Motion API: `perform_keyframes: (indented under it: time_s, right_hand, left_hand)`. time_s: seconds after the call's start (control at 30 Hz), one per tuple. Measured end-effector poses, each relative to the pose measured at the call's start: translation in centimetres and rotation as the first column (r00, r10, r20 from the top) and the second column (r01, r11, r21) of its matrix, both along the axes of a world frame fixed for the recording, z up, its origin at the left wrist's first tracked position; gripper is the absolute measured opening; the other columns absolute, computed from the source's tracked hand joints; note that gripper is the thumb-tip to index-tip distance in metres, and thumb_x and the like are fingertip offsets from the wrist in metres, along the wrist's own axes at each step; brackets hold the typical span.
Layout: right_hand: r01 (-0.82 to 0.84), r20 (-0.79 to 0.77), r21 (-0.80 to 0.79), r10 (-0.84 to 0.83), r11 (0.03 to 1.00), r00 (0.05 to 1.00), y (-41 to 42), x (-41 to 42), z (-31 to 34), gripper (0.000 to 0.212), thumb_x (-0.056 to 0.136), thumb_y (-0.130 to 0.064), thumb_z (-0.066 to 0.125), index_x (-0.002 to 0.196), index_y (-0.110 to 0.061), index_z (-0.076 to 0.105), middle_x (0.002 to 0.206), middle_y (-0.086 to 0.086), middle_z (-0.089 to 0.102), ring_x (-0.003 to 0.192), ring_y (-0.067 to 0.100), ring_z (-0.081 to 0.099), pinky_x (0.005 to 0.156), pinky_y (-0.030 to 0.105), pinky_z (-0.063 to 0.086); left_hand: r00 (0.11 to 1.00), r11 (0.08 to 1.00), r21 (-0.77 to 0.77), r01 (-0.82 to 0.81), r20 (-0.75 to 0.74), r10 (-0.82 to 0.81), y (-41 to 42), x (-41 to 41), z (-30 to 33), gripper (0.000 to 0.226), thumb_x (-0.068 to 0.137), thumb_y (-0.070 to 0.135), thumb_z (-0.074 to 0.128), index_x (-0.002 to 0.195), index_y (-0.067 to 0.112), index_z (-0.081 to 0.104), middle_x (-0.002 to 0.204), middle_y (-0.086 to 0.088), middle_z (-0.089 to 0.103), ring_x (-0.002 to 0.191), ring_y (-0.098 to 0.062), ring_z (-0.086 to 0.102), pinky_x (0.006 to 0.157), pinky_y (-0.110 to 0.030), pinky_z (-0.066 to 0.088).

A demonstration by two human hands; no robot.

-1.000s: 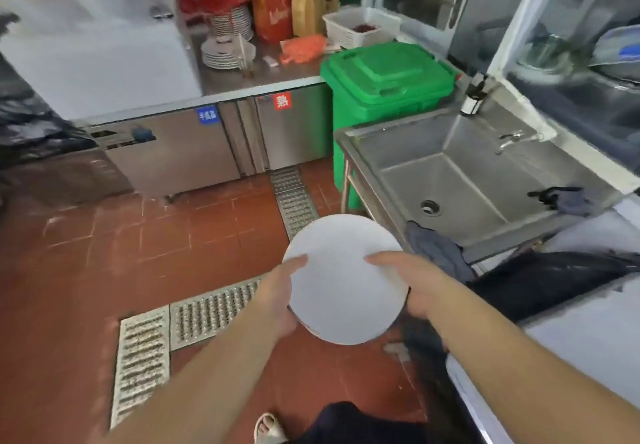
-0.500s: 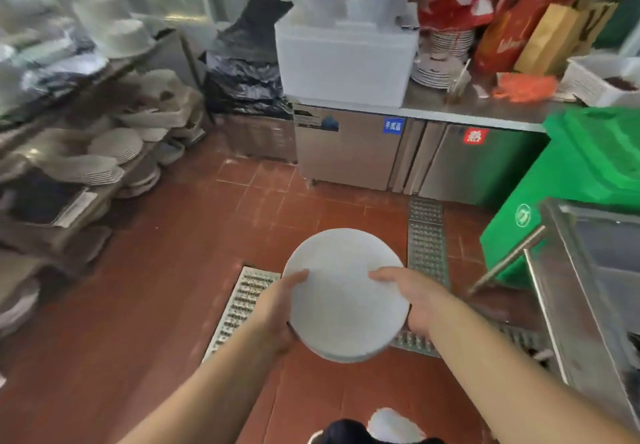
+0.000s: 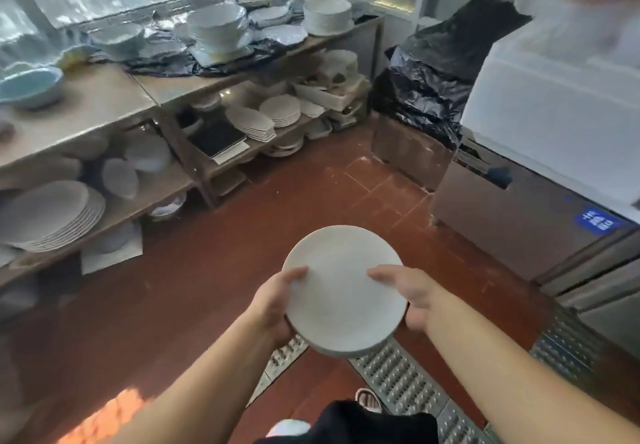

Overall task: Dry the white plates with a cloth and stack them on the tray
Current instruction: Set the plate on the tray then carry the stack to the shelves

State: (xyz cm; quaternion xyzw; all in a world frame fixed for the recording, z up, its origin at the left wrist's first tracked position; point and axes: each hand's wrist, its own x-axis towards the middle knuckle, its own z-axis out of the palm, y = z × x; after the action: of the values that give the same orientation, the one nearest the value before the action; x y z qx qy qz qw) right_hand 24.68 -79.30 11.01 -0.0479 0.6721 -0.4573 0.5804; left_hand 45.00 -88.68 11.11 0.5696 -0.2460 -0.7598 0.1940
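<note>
Both hands grasp the white plate (image 3: 343, 291) by opposite rims, left hand (image 3: 273, 300) and right hand (image 3: 403, 293), thumbs on top. Possibly several plates are stacked; the edge blurs. Damp rims could slip onto the tiled floor (image 3: 242, 243) beneath. Crowded shelves (image 3: 114, 208) stand ahead-left of the hands; no tray visible.

Single head-worn wide-angle view, looking forward and down, close over the forearms, shelves (image 3: 166, 97) beyond
</note>
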Motion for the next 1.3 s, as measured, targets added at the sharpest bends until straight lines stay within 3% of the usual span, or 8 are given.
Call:
perform_keyframes:
  time_s: [0.13,0.27,0.47,0.77,0.83,0.97,1.13,1.3]
  right_hand:
    - [-0.18,0.054,0.004,0.18,0.984,0.982,-7.2,-1.4,0.1,0.022,0.098,-0.015,0.07,0.114,0.0,0.073,0.097,0.019,0.08,0.077,0.034,0.079,0.055,0.037,0.062]
    - [-0.312,0.05,0.021,0.311,0.95,0.949,-14.5,-0.7,-0.5,0.026,0.095,-0.016,0.074,0.117,-0.001,0.072,0.099,0.019,0.08,0.086,0.036,0.077,0.059,0.039,0.062]
    - [-0.444,0.061,0.03,0.442,0.896,0.895,-26.6,2.8,-1.4,0.024,0.095,-0.011,0.072,0.114,0.002,0.072,0.097,0.021,0.08,0.075,0.035,0.079,0.054,0.036,0.061]
    - [-0.444,0.083,0.008,0.442,0.896,0.893,-42.8,7.2,-0.1,0.019,0.096,-0.011,0.067,0.11,0.001,0.074,0.093,0.021,0.08,0.068,0.033,0.078,0.045,0.035,0.058]
    - [-0.456,0.085,0.01,0.454,0.89,0.887,-46.1,7.6,0.1,0.022,0.096,-0.012,0.068,0.113,0.0,0.073,0.096,0.021,0.08,0.069,0.033,0.078,0.047,0.036,0.059]
    - [-0.481,0.106,0.028,0.476,0.876,0.873,-53.1,8.3,0.0,0.025,0.097,-0.013,0.068,0.117,0.001,0.072,0.104,0.023,0.079,0.08,0.037,0.078,0.067,0.043,0.06]
    - [-0.522,0.141,0.031,0.513,0.853,0.847,-63.2,8.7,-1.4,0.031,0.096,-0.012,0.068,0.124,0.001,0.07,0.112,0.025,0.077,0.1,0.043,0.075,0.08,0.049,0.059]
    - [-0.594,0.141,0.015,0.586,0.805,0.798,-75.1,8.8,-1.8,0.034,0.093,-0.013,0.071,0.126,-0.001,0.069,0.111,0.023,0.078,0.096,0.042,0.077,0.079,0.049,0.06]
  left_hand:
    - [0.986,0.986,0.01,-0.168,0.017,0.167,-3.4,0.0,0.4,0.044,0.095,0.021,0.065,0.135,0.001,0.063,0.122,-0.025,0.074,0.111,-0.046,0.07,0.084,-0.05,0.058]
    - [0.958,0.958,0.034,-0.286,0.016,0.285,-7.6,1.5,0.1,0.044,0.097,0.022,0.061,0.135,0.0,0.063,0.124,-0.027,0.072,0.107,-0.045,0.069,0.092,-0.053,0.055]
    - [0.914,0.913,0.037,-0.406,0.006,0.407,-16.8,5.1,-1.0,0.04,0.097,0.024,0.061,0.13,0.002,0.065,0.104,-0.021,0.079,0.077,-0.038,0.077,0.064,-0.043,0.061]
    - [0.902,0.902,-0.008,-0.431,0.006,0.431,-32.5,9.3,0.4,0.038,0.1,0.023,0.061,0.13,0.001,0.067,0.103,-0.018,0.079,0.079,-0.034,0.077,0.07,-0.04,0.057]
    - [0.9,0.9,0.002,-0.436,0.001,0.436,-35.5,9.7,0.5,0.036,0.1,0.023,0.061,0.129,0.002,0.068,0.102,-0.017,0.08,0.079,-0.033,0.077,0.07,-0.04,0.058]
    - [0.882,0.882,0.019,-0.471,0.008,0.471,-41.6,10.4,0.3,0.04,0.1,0.024,0.061,0.133,0.003,0.065,0.121,-0.022,0.075,0.113,-0.044,0.071,0.089,-0.049,0.057]
    - [0.862,0.862,0.008,-0.507,0.02,0.507,-50.6,10.8,-0.8,0.04,0.101,0.025,0.06,0.133,0.002,0.065,0.121,-0.023,0.075,0.114,-0.044,0.07,0.097,-0.053,0.056]
    - [0.816,0.816,-0.009,-0.578,0.018,0.578,-60.6,10.8,-0.2,0.041,0.101,0.025,0.06,0.136,0.003,0.064,0.123,-0.023,0.074,0.116,-0.043,0.07,0.1,-0.055,0.055]
